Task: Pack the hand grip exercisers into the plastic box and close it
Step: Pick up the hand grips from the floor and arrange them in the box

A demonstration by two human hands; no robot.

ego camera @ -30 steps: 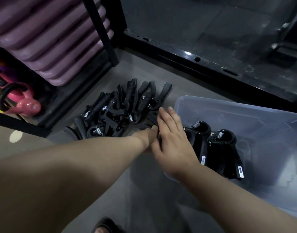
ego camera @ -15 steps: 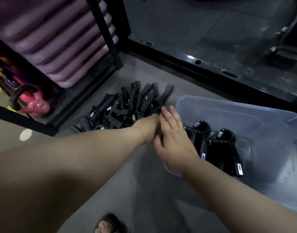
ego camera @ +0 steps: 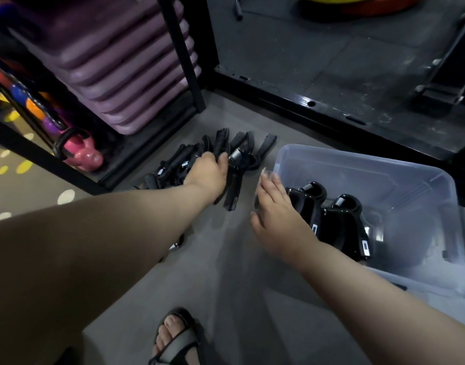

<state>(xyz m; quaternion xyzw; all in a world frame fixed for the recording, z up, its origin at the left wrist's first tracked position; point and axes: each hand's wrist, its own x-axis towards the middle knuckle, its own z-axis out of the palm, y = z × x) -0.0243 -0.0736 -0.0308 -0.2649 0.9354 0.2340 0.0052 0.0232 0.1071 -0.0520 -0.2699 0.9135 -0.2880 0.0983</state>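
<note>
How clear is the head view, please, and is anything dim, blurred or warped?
Head view: dim light merges the hand grip exercisers on the floor into one dark mass where the left hand grips them; fingertips of the right hand blur beside the plastic box; glare streaks the black rail; the wide lens bows the rack post.

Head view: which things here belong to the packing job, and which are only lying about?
Job:
- exerciser pile on the floor
- single exerciser gripped by the left hand
- two exercisers already in the plastic box
- right hand, open beside the box

Lying about:
- pink kettlebell
- purple stacked platforms
- black rack
</note>
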